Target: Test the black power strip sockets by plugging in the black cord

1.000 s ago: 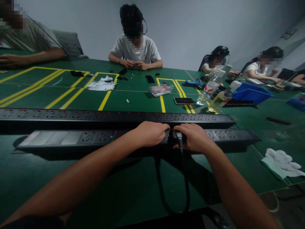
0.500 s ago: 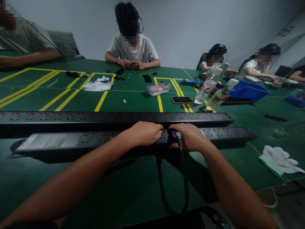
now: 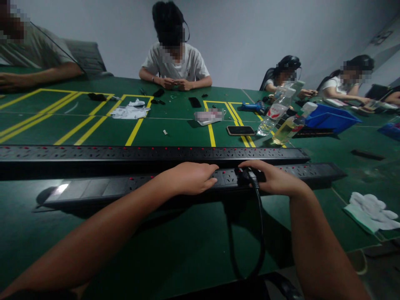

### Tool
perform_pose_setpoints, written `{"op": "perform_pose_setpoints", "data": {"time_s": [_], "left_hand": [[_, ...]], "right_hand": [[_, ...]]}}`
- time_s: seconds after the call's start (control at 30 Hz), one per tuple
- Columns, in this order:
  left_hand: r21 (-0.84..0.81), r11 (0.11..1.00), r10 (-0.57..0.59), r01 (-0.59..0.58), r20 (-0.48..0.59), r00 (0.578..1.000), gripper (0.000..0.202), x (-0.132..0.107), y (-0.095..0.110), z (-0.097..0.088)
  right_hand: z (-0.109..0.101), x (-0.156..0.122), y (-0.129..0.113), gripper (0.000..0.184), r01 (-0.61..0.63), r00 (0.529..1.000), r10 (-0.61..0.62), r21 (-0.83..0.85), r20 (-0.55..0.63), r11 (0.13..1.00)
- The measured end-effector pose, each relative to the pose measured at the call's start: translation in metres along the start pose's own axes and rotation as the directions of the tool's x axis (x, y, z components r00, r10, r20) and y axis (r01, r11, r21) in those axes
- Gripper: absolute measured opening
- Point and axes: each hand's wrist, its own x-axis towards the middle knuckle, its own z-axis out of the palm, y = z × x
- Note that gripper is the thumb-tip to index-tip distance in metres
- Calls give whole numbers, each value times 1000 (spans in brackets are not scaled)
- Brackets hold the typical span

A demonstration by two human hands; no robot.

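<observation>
A long black power strip (image 3: 231,177) with several sockets and red switches lies in front of me, slightly slanted. My left hand (image 3: 195,178) is over its middle, fingers on the top side and thumb at the near side, closed around the strip. Farther right, my right hand (image 3: 275,177) grips a black plug (image 3: 250,175) at the strip's sockets; whether its pins are fully in is hidden. From the plug a black cable (image 3: 261,225) loops down towards the table's near edge. Behind lies a second, longer power strip (image 3: 150,154), parallel and not held.
On the green table (image 3: 187,250) are a phone (image 3: 240,131), a clear bottle (image 3: 272,114), a bottle with yellow liquid (image 3: 289,130), a blue bin (image 3: 331,118) and white gloves (image 3: 371,210) at the right. Several people sit across, one person (image 3: 176,62) directly opposite.
The near power strip has slid to the right, with my right hand and the plug moving along. My left hand has stayed nearly in place, so it now sits farther left along the strip.
</observation>
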Motion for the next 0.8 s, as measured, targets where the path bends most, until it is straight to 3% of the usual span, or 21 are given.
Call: {"op": "perform_pose_setpoints", "data": {"time_s": [0.1,0.23,0.33,0.5,0.63,0.8], "left_hand": [[-4,996,86,-86,-61,994,55,5,5,8],[106,985,149,-137,-114,982,58,12,15,18],[192,974,143,-118,-123,982,62,16,21,25],[187,967,202,-173,-146,968,68,23,28,31],[136,972,212,-194,-134,968,79,27,32,33],[112,975,206,-190,-160,965,80,28,33,31]], "right_hand": [[-6,-4,-6,32,48,990,-35,90,-140,995],[2,1,-22,27,-166,979,161,-34,-126,986],[14,6,-32,23,-246,963,229,-119,-141,962],[21,9,-32,12,-236,949,220,-45,-225,971],[23,9,-24,11,-225,940,227,36,-254,974],[30,14,-14,17,-166,924,212,165,-317,972]]}}
